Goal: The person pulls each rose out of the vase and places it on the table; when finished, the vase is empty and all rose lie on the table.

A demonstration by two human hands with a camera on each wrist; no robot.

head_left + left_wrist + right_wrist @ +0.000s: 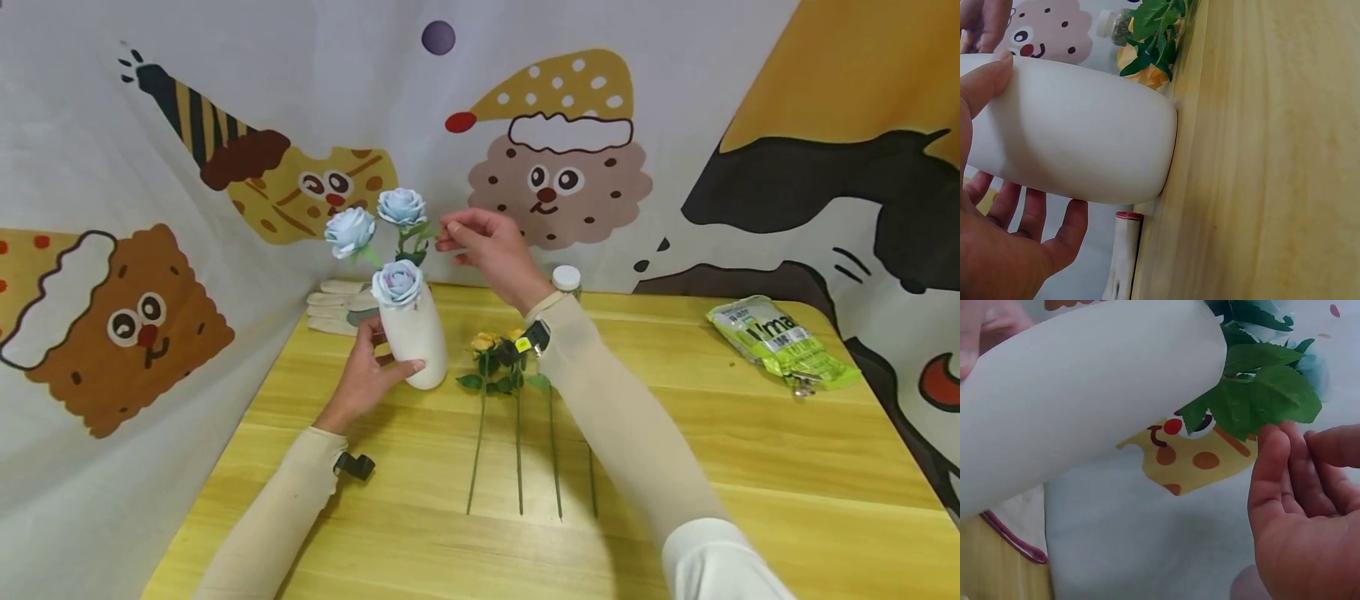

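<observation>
A white vase [417, 342] stands on the table, and my left hand [367, 375] holds its side, thumb and fingers around it. In the left wrist view, the thumb lies on one side of the vase [1085, 131] and the fingertips touch the other. Out of its mouth rise a front pale blue rose [397, 283], a left one [350, 232] and a back one [402, 207]. Beside the back rose's green leaves is my right hand [495, 254], fingers loosely bent. The right wrist view shows its fingertips close to a leaf [1272, 394], with nothing visible held between them.
Several yellow roses [486, 342] with long green stems lie right of the vase, partly under my right forearm. Behind them stands a white-capped jar [566, 279]. Pale gloves [330, 308] lie behind the vase. A green packet [780, 342] is at the right.
</observation>
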